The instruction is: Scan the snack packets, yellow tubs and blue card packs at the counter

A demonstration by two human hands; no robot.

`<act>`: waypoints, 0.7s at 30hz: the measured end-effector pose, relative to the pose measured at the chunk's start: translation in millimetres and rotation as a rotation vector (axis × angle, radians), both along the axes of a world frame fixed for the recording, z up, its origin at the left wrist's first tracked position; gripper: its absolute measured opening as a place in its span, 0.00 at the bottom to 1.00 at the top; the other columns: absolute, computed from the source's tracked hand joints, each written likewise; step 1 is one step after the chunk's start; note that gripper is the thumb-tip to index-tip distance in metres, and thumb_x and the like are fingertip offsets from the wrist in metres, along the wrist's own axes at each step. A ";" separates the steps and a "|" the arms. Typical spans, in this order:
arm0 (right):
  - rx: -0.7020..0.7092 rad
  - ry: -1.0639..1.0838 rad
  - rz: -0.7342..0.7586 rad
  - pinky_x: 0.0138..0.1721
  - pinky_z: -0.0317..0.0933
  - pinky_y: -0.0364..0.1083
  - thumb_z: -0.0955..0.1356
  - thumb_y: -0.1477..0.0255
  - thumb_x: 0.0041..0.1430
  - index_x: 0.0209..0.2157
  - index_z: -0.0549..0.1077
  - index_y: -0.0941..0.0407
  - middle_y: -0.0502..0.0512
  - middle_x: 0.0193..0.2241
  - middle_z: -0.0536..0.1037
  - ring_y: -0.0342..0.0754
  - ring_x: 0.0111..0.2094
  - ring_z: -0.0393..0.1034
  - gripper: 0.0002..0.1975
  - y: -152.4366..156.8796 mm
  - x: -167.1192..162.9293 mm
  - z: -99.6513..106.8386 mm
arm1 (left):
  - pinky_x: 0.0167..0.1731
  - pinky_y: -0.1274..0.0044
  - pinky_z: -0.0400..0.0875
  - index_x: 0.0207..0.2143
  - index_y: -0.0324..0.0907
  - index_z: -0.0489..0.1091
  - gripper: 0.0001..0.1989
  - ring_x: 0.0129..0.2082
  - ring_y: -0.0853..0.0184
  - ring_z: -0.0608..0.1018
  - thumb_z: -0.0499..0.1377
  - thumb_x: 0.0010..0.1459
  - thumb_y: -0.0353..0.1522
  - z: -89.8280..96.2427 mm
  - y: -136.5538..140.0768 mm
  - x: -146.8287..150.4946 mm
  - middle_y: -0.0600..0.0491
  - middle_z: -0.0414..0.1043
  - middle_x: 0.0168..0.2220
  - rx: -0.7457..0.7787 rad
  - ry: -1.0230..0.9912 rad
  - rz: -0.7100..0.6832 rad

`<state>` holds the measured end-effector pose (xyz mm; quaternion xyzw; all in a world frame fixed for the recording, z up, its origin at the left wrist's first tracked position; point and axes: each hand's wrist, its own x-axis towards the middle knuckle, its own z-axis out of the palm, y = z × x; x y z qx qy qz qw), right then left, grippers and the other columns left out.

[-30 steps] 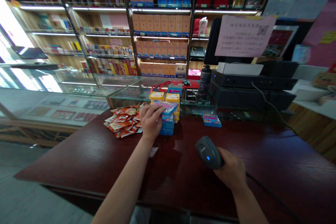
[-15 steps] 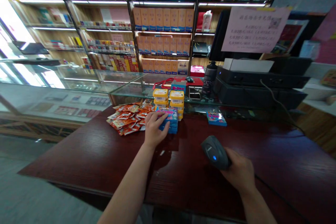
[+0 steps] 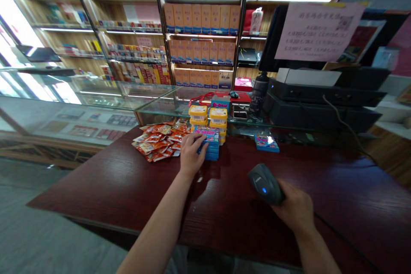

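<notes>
My right hand [image 3: 297, 205] is wrapped round the handle of a dark grey barcode scanner [image 3: 265, 184], whose blue light is on; a cable trails behind the hand. My left hand [image 3: 192, 154] is at the left front corner of a stack of flat blue packets [image 3: 212, 149] with pink lettering, fingers at the top and thumb at the front side. Behind the stack stand yellow-lidded tubs [image 3: 218, 114] piled in two columns. Left of the hand lies a heap of orange sachets [image 3: 160, 141]. A separate blue packet [image 3: 266, 142] rests farther right, beyond the scanner.
Everything stands on a dark red-brown wooden desk [image 3: 128, 197] with a glass counter [image 3: 160, 100] behind it. At the right back are a black monitor with a paper sign [image 3: 316, 32], black machines [image 3: 324, 98], a dark bottle [image 3: 258, 92] and a phone [image 3: 239, 112]. Stocked shelves line the wall.
The fingers of my left hand have bent in more at the blue stack's corner. The whole view has shifted slightly; my right hand still holds the scanner in much the same place.
</notes>
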<state>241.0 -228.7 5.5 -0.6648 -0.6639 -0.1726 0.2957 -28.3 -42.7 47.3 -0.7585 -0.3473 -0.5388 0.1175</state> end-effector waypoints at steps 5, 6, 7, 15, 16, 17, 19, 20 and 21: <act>-0.113 0.032 -0.057 0.32 0.59 0.45 0.64 0.72 0.51 0.39 0.73 0.54 0.55 0.35 0.81 0.52 0.33 0.75 0.12 2.2 -2.2 3.8 | 0.57 0.59 0.58 0.45 0.47 0.74 0.13 0.55 0.57 0.67 0.60 0.56 0.32 0.2 -12.0 8.8 0.49 0.71 0.48 0.085 0.010 0.070; -0.148 0.043 -0.075 0.32 0.58 0.45 0.65 0.72 0.51 0.39 0.73 0.54 0.55 0.35 0.80 0.52 0.34 0.75 0.12 3.0 -3.1 5.3 | 0.59 0.59 0.57 0.45 0.48 0.74 0.13 0.55 0.57 0.66 0.60 0.56 0.31 -0.3 -15.8 13.4 0.49 0.71 0.48 0.104 0.030 0.049; -0.188 0.051 -0.094 0.32 0.57 0.45 0.65 0.72 0.52 0.39 0.73 0.54 0.54 0.35 0.80 0.52 0.34 0.75 0.12 3.9 -4.2 7.1 | 0.59 0.59 0.56 0.46 0.49 0.73 0.14 0.56 0.58 0.66 0.59 0.57 0.30 -1.2 -19.6 19.3 0.49 0.71 0.48 0.117 0.066 0.009; -0.473 0.069 -0.305 0.31 0.53 0.44 0.67 0.70 0.54 0.39 0.72 0.52 0.52 0.34 0.80 0.51 0.35 0.75 0.09 10.3 -9.8 25.3 | 0.53 0.68 0.66 0.50 0.42 0.70 0.17 0.52 0.61 0.69 0.54 0.58 0.28 -6.7 -17.3 101.4 0.46 0.70 0.50 -0.165 0.500 -0.415; -0.491 0.077 -0.328 0.31 0.53 0.44 0.67 0.70 0.54 0.39 0.72 0.52 0.52 0.34 0.80 0.51 0.35 0.75 0.09 10.8 -9.9 26.8 | 0.53 0.68 0.67 0.51 0.42 0.70 0.18 0.52 0.61 0.69 0.55 0.58 0.28 -6.6 -12.1 113.6 0.46 0.70 0.50 -0.203 0.538 -0.441; -0.503 0.084 -0.345 0.31 0.53 0.44 0.67 0.70 0.54 0.39 0.72 0.52 0.52 0.34 0.80 0.51 0.36 0.75 0.09 11.1 -9.9 27.9 | 0.53 0.68 0.66 0.51 0.42 0.69 0.18 0.52 0.61 0.69 0.55 0.58 0.28 -6.8 -6.3 126.0 0.46 0.69 0.51 -0.234 0.580 -0.457; -0.513 0.090 -0.372 0.32 0.54 0.45 0.68 0.71 0.53 0.39 0.71 0.53 0.53 0.34 0.79 0.51 0.37 0.75 0.10 11.6 -9.8 29.1 | 0.54 0.67 0.65 0.54 0.42 0.67 0.21 0.54 0.60 0.68 0.55 0.57 0.27 -9.0 5.8 150.7 0.47 0.68 0.54 -0.295 0.668 -0.452; -0.514 0.091 -0.378 0.32 0.54 0.45 0.68 0.71 0.53 0.40 0.71 0.53 0.53 0.34 0.79 0.51 0.37 0.75 0.10 11.7 -9.8 29.2 | 0.55 0.67 0.65 0.55 0.42 0.66 0.22 0.55 0.60 0.67 0.56 0.56 0.27 -11.3 11.8 162.8 0.46 0.67 0.55 -0.322 0.708 -0.439; -0.513 0.090 -0.380 0.32 0.54 0.45 0.67 0.72 0.53 0.40 0.71 0.53 0.53 0.34 0.79 0.51 0.37 0.75 0.10 11.9 -9.7 29.1 | 0.55 0.66 0.64 0.57 0.42 0.64 0.24 0.57 0.59 0.67 0.55 0.57 0.27 -14.4 17.5 174.6 0.46 0.66 0.57 -0.351 0.731 -0.418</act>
